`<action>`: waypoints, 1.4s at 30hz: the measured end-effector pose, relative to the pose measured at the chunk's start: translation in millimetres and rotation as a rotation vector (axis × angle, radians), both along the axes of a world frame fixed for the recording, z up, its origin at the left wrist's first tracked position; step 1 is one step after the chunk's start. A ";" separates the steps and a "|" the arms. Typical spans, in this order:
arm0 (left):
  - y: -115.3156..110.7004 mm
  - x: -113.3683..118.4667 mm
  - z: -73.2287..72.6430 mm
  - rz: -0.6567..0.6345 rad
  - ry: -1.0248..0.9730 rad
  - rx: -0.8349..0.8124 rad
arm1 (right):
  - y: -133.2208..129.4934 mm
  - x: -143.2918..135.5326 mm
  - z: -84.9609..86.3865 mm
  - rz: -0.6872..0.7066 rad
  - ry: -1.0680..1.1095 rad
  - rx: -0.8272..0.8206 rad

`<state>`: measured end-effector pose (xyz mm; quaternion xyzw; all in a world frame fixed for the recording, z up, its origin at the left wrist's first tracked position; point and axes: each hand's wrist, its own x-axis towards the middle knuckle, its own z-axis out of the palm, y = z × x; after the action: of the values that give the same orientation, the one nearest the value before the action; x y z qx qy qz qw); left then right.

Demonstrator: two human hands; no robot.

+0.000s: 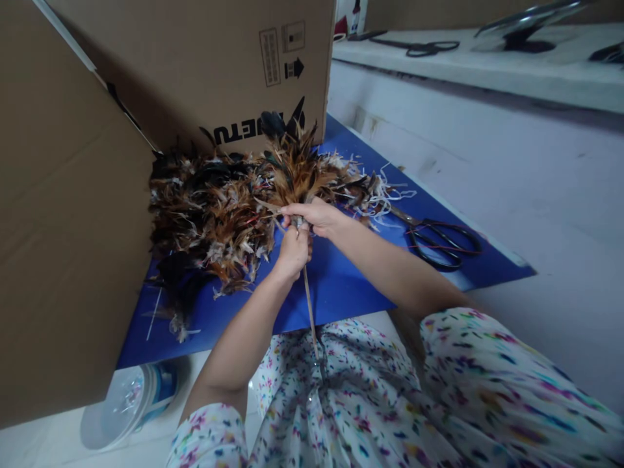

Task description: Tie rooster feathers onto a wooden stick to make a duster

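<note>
Both my hands meet at the base of an upright feather bundle (pixel 297 162) with brown and black plumes. My left hand (pixel 294 250) is closed round the bundle's lower end, and a thin tan strip (pixel 309 299) runs down from it towards my lap. Just above, my right hand (pixel 314 214) pinches at the bundle, its fingers pointing left, where a strip end sticks out. What exactly lies between the right fingertips is too small to tell. A heap of brown, black and white feathers (pixel 219 214) lies on the blue surface (pixel 341 279) behind and left of my hands.
Black-handled scissors (pixel 439 244) lie on the right, beside white strings (pixel 385 198). Cardboard (pixel 195 71) stands at the back and left. A shelf (pixel 487 68) at the upper right holds another pair of scissors (pixel 424 49). A bucket (pixel 146 393) is on the floor, lower left.
</note>
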<state>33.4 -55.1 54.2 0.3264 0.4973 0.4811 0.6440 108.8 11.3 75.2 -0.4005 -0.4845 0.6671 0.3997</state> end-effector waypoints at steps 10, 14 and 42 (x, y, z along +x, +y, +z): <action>7.9 -10.4 5.1 -0.090 -0.230 -0.049 | 4.8 13.0 -6.5 0.089 0.058 -0.160; 10.6 -15.2 5.6 -0.102 -0.377 -0.061 | 3.9 16.8 -3.2 0.159 0.093 -0.197; 17.7 -29.5 -3.1 -0.396 -0.326 -0.018 | 10.2 13.5 -25.6 0.238 0.240 -0.169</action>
<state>3.9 -37.4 51.1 0.3297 0.3175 0.3875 0.8002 122.4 21.4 49.6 -0.2900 -0.4194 0.7911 0.3378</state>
